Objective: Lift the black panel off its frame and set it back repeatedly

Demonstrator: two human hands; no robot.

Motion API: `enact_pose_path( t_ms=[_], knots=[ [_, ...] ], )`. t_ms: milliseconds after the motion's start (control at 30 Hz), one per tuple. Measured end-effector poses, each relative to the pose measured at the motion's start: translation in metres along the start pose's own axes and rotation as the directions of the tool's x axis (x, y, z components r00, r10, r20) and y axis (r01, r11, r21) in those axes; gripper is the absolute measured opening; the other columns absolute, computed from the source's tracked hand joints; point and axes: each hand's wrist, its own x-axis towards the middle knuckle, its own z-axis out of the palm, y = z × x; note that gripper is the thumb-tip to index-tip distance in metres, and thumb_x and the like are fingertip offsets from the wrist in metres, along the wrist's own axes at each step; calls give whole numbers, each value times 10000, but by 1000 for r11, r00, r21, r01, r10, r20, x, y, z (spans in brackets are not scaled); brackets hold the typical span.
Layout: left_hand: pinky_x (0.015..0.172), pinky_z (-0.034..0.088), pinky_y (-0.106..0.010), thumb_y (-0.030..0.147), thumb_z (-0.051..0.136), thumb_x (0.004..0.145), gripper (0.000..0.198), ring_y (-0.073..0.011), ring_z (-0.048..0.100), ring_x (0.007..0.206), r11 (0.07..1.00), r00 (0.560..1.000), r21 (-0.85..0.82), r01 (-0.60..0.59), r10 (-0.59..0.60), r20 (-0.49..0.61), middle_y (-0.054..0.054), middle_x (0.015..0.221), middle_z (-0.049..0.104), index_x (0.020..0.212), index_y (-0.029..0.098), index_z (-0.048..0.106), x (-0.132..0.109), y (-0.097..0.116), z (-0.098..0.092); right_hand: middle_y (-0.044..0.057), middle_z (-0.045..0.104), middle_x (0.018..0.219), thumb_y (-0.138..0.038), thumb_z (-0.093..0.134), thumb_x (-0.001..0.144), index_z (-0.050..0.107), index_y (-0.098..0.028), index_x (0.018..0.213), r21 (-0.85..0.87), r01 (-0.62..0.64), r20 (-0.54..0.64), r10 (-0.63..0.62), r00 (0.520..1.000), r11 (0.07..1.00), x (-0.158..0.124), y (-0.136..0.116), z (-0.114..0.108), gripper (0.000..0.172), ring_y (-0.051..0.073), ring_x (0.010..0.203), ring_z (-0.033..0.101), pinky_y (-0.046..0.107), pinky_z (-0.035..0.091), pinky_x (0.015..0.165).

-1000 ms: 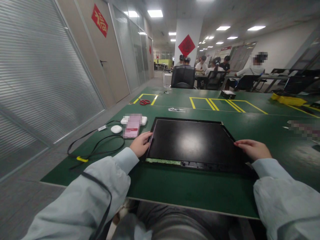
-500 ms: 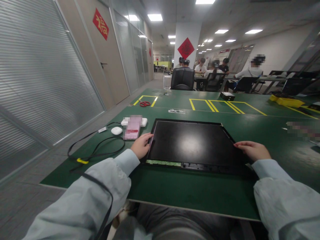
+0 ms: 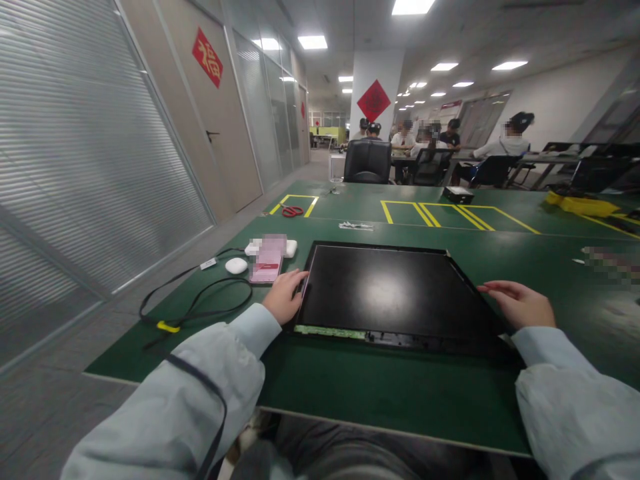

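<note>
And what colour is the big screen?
The screen is black, with a pale glare; the head view shows it best.

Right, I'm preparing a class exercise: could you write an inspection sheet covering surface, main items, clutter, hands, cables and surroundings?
Surface: green tabletop with yellow tape.
Main items: black screen panel lying face up, green strip along its near edge.
Clutter: phone, white rounded object, red-handled scissors.
Hands: left hand touches the panel's left edge; right hand is at its right edge, contact unclear.
Cables: black cord, looped left of the panel.
Surroundings: black chair beyond the table; people seated behind.
</note>
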Motion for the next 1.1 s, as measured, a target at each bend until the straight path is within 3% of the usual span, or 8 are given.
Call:
enact_pose_path(
  t_ms=[67,167,400,467,600,733,900,1100],
  knots=[
    [1381,422,-658,115,627,866,695,-409,617,1587,999,999,42,19,-21,36,-203,1615,733,1549,157,746,0,1,0,100,869,981,-485,693,677,844,-309,906,10,-106,6,106,994,994,0,-5,0,326,355,960,792,486,613,873],
    [1381,439,-622,108,601,876,725,-389,632,1580,999,997,25,21,-23,71,-176,1635,729,1587,167,728,1,1,1,94,830,948,-445,691,650,859,-297,958,-81,-184,124,193,973,980,0,-11,1,381,339,894,765,491,588,869],
    [1390,428,-573,146,619,867,703,-357,661,1557,967,999,-251,37,-34,16,-154,1619,746,1558,171,744,0,2,-1,119,840,1003,-418,692,659,902,-286,1079,-138,-102,214,131,968,985,4,-2,12,488,365,927,780,515,589,889],
    [1395,417,-566,183,671,844,693,-365,663,1555,901,997,-429,63,-73,-8,-140,1606,757,1532,191,759,1,5,-1,129,851,1012,-410,691,663,909,-283,1087,-126,-93,213,118,970,988,5,2,13,493,372,931,791,517,596,880],
    [1386,423,-584,229,768,786,735,-385,609,1605,655,985,-745,126,-172,16,-152,1626,739,1519,196,739,3,16,-1,127,865,1018,-396,712,668,919,-287,1074,-120,-86,219,111,969,989,7,4,13,468,381,940,810,511,615,858],
    [1313,512,-623,207,801,736,701,-412,630,1576,486,948,-847,215,-312,61,-152,1631,734,1436,216,759,2,26,-1,137,872,1040,-383,717,663,920,-281,1054,-109,-92,233,115,966,990,7,4,14,452,400,1004,820,516,624,886],
    [1227,601,-531,116,785,709,599,-388,674,1531,401,896,-875,271,-437,78,-147,1588,762,1301,209,796,2,33,0,150,868,1082,-406,668,672,908,-270,1080,-98,-99,241,120,963,990,7,7,17,492,414,1084,808,550,609,980],
    [860,718,-401,158,857,835,567,-281,877,963,226,819,-894,388,-528,222,-107,1185,900,1394,202,769,7,32,2,142,868,1069,-418,685,685,910,-280,1073,-126,-78,244,107,964,989,10,11,17,469,393,1008,812,529,619,913]
  ],
)
